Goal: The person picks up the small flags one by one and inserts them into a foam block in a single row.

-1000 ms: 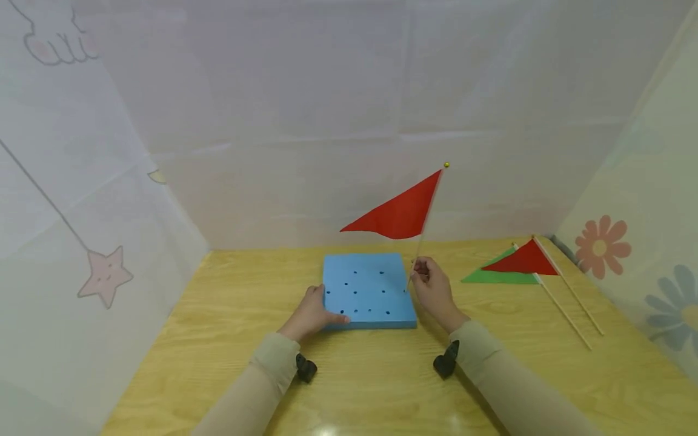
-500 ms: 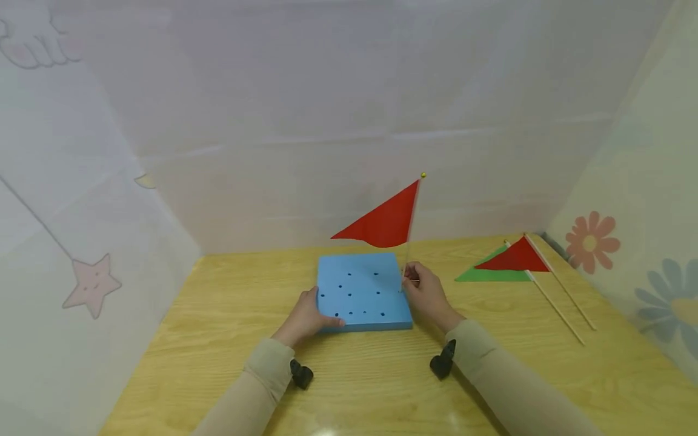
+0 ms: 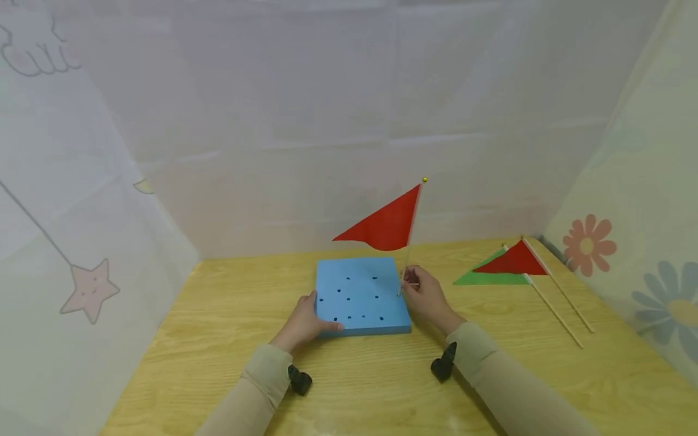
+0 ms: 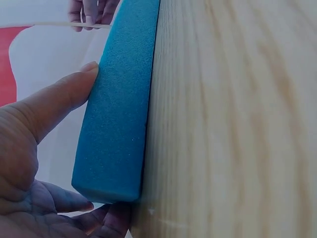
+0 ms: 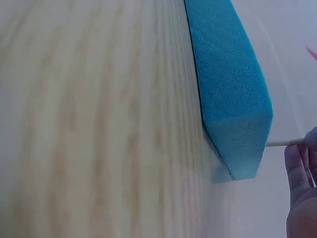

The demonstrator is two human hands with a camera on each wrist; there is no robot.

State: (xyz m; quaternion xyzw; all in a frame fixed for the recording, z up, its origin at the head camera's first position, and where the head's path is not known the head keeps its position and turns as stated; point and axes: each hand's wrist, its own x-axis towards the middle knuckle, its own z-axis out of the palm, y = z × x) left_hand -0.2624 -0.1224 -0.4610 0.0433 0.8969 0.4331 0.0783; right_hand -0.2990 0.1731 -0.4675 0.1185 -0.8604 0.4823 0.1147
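A blue foam board (image 3: 362, 284) dotted with several small holes lies flat on the table. My left hand (image 3: 302, 322) holds its left side, thumb on the front top edge and fingers along the side; the left wrist view shows this thumb (image 4: 74, 91) touching the edge. My right hand (image 3: 428, 297) pinches the thin pole of a red triangular flag (image 3: 389, 221) low down, at the board's right edge. The flag's pole tilts slightly right, topped by a gold ball (image 3: 425, 180). In the right wrist view the pole (image 5: 285, 143) meets the board's top; how deep it sits is hidden.
On the right of the wooden table (image 3: 338, 387), another red flag (image 3: 515, 260) lies partly over a green flag (image 3: 480, 278), their sticks pointing toward the front right. Pale printed cloth (image 3: 283, 151) encloses the back and both sides.
The red flag has become more upright and lower, its pole swinging left with my right hand, mostly in the first half second. My left hand keeps its hold on the board.
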